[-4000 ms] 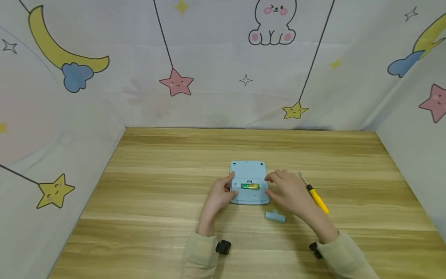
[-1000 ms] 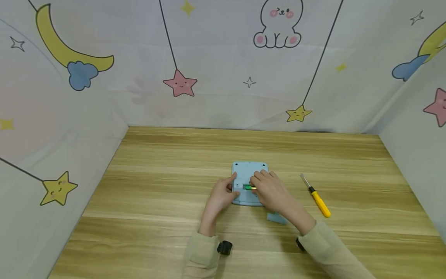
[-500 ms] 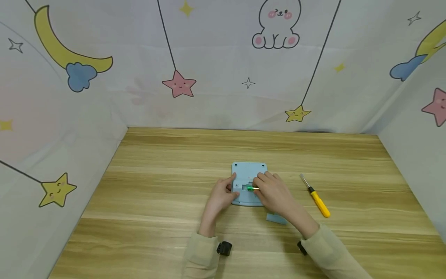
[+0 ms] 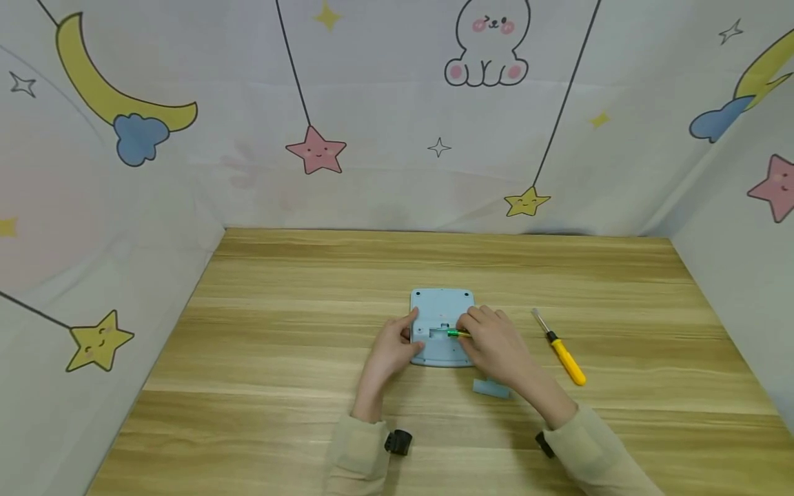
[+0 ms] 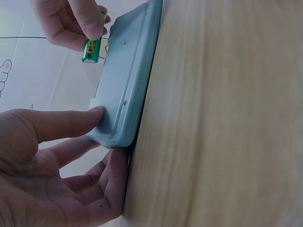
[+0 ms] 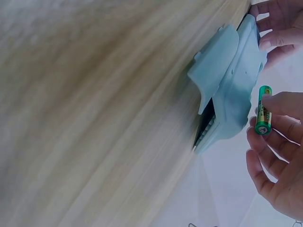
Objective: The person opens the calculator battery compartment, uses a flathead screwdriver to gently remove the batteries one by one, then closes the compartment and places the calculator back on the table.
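A light blue calculator (image 4: 442, 303) lies back side up on the table, its battery compartment (image 4: 438, 333) uncovered. My left hand (image 4: 393, 342) grips its left edge, with the thumb on the back, as the left wrist view shows (image 5: 61, 156). Between thumb and fingers, my right hand (image 4: 493, 342) pinches a green and gold battery (image 6: 263, 111). In the right wrist view the battery is held clear of the calculator's back (image 6: 239, 94). Just below the calculator, the loose blue battery cover (image 4: 491, 388) rests on the table, near the right forearm.
To the right lies a screwdriver (image 4: 567, 358) with a yellow handle, its tip pointing away. The wooden table (image 4: 279, 331) meets printed white cloth walls (image 4: 384, 193) at the back and both sides.
My right hand has taken hold of the battery that lay in the compartment and lifted it out, shifting slightly right. My left hand keeps its grip on the calculator.
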`<state>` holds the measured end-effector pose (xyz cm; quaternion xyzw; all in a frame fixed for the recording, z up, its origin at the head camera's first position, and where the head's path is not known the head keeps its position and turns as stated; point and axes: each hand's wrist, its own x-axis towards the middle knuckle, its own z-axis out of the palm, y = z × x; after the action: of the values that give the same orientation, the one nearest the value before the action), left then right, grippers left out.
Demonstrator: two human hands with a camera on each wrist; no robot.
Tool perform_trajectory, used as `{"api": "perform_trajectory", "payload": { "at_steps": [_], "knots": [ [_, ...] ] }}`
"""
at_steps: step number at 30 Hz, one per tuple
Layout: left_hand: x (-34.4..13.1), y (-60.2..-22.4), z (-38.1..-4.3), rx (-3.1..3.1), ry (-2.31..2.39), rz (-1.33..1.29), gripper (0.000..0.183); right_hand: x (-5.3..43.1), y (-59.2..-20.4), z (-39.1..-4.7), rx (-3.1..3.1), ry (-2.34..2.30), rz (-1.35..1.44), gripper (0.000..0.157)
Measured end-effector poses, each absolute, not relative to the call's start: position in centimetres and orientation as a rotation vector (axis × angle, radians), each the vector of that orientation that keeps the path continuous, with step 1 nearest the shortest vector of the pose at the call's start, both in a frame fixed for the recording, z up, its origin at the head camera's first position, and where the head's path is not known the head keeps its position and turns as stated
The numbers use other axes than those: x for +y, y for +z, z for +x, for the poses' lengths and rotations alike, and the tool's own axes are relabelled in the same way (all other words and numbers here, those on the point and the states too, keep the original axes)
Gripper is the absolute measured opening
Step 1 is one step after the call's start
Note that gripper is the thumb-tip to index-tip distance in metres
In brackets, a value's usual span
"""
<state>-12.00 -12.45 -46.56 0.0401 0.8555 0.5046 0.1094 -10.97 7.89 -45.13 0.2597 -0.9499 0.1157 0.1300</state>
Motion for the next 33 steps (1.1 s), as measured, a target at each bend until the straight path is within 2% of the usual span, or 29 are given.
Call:
{"api": "perform_trajectory", "payload": {
  "at_steps": [33],
  "knots": [
    [-12.3, -46.5, -12.1, 2.53, 1.478, 0.128, 0.063, 10.9, -45.4, -10.5, -2.786, 0.378, 0.699, 0.014]
  ]
}}
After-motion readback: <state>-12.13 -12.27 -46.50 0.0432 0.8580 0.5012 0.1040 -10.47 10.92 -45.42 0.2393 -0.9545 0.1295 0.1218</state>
